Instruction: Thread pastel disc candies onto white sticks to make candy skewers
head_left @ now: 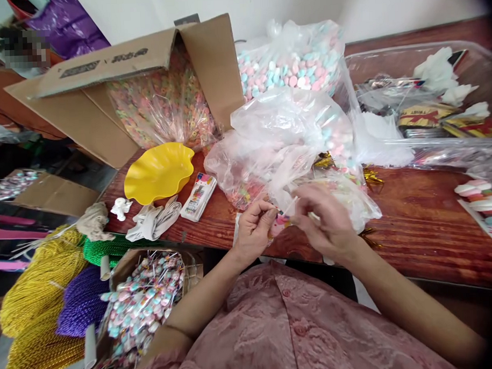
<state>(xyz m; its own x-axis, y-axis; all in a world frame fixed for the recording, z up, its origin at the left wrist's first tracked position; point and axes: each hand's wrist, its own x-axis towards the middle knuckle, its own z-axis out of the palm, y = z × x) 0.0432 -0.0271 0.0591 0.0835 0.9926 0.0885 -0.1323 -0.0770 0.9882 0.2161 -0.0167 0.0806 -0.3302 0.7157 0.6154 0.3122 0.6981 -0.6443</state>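
Note:
My left hand [254,225] pinches a small printed bag [280,224] with pink and yellow on it, above the table's front edge. Close beside it on the right, my right hand [326,222] has its fingers drawn together at the bag's edge; motion blurs them, and what they grip is hidden. A thin white stick [290,205] shows between the two hands. Just behind them lie clear plastic bags [296,129] of pastel candies. Gold metallic twist ties [373,178] stick out near the right hand.
On the table [424,216] stand a yellow wavy bowl [159,171], a stack of printed packets [198,197] and a clear bin [442,141]. A cardboard box [213,67] holds bagged candy rings. Below left, a carton is filled with wrapped lollipops [147,301], beside coloured cord bundles [43,283].

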